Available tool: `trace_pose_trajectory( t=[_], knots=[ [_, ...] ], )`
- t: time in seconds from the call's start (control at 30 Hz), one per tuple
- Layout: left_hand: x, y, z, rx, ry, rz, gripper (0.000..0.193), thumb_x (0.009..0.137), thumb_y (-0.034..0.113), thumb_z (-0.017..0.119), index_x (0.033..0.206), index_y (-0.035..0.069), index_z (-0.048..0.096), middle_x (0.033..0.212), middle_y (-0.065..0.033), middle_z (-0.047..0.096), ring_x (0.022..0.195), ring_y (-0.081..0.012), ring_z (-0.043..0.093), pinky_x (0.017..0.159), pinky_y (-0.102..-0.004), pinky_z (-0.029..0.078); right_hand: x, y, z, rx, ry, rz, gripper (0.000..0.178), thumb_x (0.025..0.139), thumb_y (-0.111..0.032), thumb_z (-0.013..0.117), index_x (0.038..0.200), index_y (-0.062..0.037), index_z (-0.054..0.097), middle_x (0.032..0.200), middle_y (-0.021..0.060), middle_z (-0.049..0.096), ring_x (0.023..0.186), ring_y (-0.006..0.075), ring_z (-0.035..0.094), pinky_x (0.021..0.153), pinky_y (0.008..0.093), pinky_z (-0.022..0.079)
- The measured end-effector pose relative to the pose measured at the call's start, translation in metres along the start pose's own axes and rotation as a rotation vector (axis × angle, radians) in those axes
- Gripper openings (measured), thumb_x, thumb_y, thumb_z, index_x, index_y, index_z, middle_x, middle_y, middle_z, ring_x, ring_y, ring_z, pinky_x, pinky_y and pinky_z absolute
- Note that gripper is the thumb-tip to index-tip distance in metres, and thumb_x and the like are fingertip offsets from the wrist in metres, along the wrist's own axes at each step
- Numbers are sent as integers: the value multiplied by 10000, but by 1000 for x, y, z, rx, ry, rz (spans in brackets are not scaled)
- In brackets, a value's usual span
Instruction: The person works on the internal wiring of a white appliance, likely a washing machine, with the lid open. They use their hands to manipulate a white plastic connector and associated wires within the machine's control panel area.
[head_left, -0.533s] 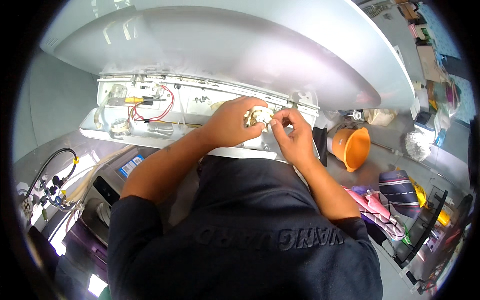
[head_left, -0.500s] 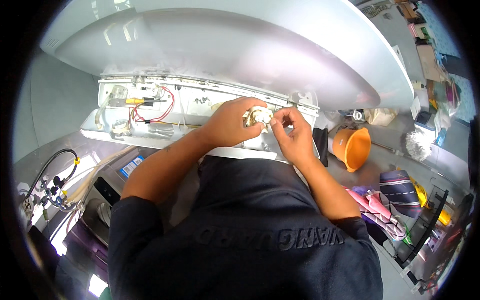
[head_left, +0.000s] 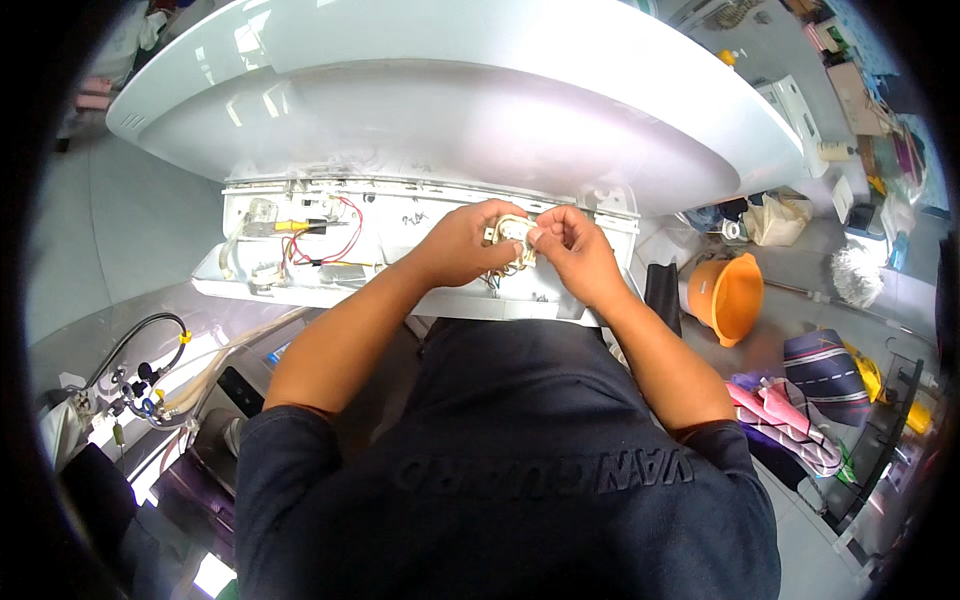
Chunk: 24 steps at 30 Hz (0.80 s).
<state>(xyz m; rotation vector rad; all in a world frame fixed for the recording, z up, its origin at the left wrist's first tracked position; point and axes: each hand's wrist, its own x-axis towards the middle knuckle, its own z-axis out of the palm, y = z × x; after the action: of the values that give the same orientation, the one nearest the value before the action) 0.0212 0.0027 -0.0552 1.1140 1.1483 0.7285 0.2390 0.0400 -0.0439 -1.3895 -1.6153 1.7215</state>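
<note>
My left hand (head_left: pixel 462 243) is closed around a small off-white round plastic part (head_left: pixel 511 228), its thumb across the front. On the part's other side, my right hand (head_left: pixel 580 254) pinches its edge between thumb and fingers. Thin wires (head_left: pixel 490 281) show just below the part. Both hands are over a long shallow white tray-like panel (head_left: pixel 430 302) of an appliance. To the left in this panel lie a screwdriver with a yellow and black handle (head_left: pixel 292 226) and a loop of red wire (head_left: pixel 352 240).
A large glossy curved white cover (head_left: pixel 440 110) rises behind the panel. An orange bucket (head_left: pixel 738 300) stands at right, near folded cloths (head_left: pixel 775 410) and a black rack (head_left: pixel 890 450). At left are black hoses with valves (head_left: pixel 140 385).
The view has shifted slightly, so the surroundings sit farther right and lower. My right fingers have come against the part's edge, and the part's face has turned within my hands.
</note>
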Motion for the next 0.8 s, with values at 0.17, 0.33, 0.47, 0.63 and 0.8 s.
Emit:
trace_pose_trajectory(
  t=[0.17,0.33,0.47,0.63,0.8],
  knots=[
    [-1,18,-6,57,3,-144,478,894,223,726,1312,22,614,1087,-88,719,967,-157,676,858,-309,536,2,-8,-5,73,-47,83,250,1020,-263,643,1141,-44,633,957,1,679,867,87,632,777,259,495],
    [-2,20,-8,-27,-14,-138,498,943,210,709,1366,-8,565,1128,-112,715,995,-152,671,876,-305,532,5,-16,-1,87,-49,110,292,975,-222,708,1141,9,644,921,26,692,829,83,617,772,243,505],
    [1,13,-9,-63,-14,-136,497,960,222,716,1375,-2,561,1144,-118,713,1022,-150,664,900,-308,526,11,-2,-1,120,-92,62,322,956,-198,720,1181,17,636,948,31,699,855,88,629,789,248,508],
    [2,11,-9,-61,-36,-115,476,986,186,702,1401,11,549,1153,-76,700,1043,-106,639,916,-269,517,9,-18,-4,-71,-158,112,341,945,-189,727,1204,12,632,958,19,702,846,73,623,800,244,500],
    [-2,21,-10,-37,-44,-139,542,969,257,731,1414,6,550,1179,-110,704,1051,-153,656,922,-307,521,10,-14,-4,-88,-168,98,317,951,-214,722,1177,-2,652,918,9,695,826,69,612,779,241,491]
  ],
)
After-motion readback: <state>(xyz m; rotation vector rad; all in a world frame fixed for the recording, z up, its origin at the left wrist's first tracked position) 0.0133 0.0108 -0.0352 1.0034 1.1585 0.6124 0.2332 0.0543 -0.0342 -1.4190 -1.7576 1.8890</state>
